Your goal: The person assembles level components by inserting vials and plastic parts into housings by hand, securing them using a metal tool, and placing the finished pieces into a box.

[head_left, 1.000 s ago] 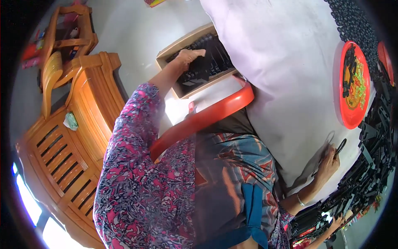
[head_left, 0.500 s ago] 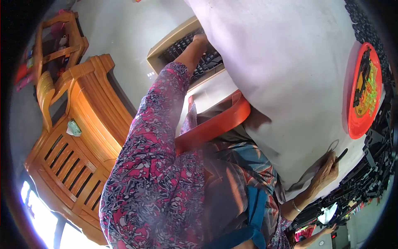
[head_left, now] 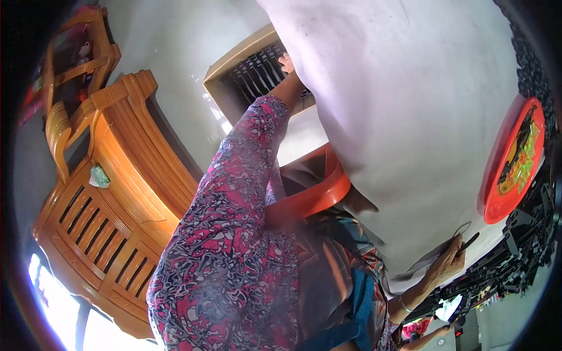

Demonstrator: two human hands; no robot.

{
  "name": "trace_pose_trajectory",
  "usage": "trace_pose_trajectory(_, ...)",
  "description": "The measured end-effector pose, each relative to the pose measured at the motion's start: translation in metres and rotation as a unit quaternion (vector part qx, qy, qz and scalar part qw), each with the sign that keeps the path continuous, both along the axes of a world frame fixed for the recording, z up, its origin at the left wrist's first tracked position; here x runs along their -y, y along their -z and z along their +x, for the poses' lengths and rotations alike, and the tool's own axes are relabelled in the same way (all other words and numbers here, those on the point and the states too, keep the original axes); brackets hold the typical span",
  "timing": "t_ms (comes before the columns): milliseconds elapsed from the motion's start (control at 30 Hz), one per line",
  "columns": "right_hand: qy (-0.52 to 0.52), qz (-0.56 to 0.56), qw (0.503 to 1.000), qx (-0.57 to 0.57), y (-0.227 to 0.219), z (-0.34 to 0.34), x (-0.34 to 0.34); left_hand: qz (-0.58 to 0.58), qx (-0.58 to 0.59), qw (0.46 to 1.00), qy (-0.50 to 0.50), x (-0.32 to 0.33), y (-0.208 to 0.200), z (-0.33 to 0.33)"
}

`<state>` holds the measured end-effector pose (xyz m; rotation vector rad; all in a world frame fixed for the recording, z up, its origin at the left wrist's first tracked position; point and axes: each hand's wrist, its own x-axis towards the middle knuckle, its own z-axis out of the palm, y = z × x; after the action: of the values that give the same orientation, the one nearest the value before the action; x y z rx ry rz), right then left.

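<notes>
My left hand (head_left: 286,64) is over a cardboard box (head_left: 215,71) at the top, beyond the pale table cover; its fingers look apart, with nothing visible in them. Rows of narrow black parts (head_left: 252,79) fill the box, partly hidden behind my forearm. At the lower right, my right hand (head_left: 448,261) rests by the table's edge, closed on a slim black piece (head_left: 470,240) that sticks out past the fingers. A thin loop (head_left: 462,228) shows beside it; I cannot tell what it belongs to.
A red oval tray (head_left: 494,202) holds black and yellow-green pieces. Heaps of black parts (head_left: 518,248) line the table's right side. An orange-red plastic rim (head_left: 319,202) is before my body. A wooden bench (head_left: 111,228) stands left. Another person's arm (head_left: 430,338) shows lower right.
My left hand has shifted slightly in the box, its fingers less curled. My right hand still holds the slim black piece. The view has turned a little, so the red tray appears lower.
</notes>
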<state>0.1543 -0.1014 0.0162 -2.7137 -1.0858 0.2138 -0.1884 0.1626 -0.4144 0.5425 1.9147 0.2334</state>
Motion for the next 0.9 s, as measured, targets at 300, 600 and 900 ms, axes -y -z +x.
trace_pose_trajectory(300,-0.033,0.044,0.998,0.022,-0.002,-0.011,0.002,0.003,-0.084,0.994,-0.069,0.028,-0.021,0.0)
trace_pose_trajectory(600,-0.059,0.043,0.996,0.044,-0.002,-0.014,-0.003,-0.007,-0.167,0.976,-0.137,0.004,0.007,0.035)
trace_pose_trajectory(900,-0.112,0.056,0.99,0.063,0.0,0.008,0.011,-0.017,-0.222,0.957,-0.185,-0.025,-0.009,0.045)
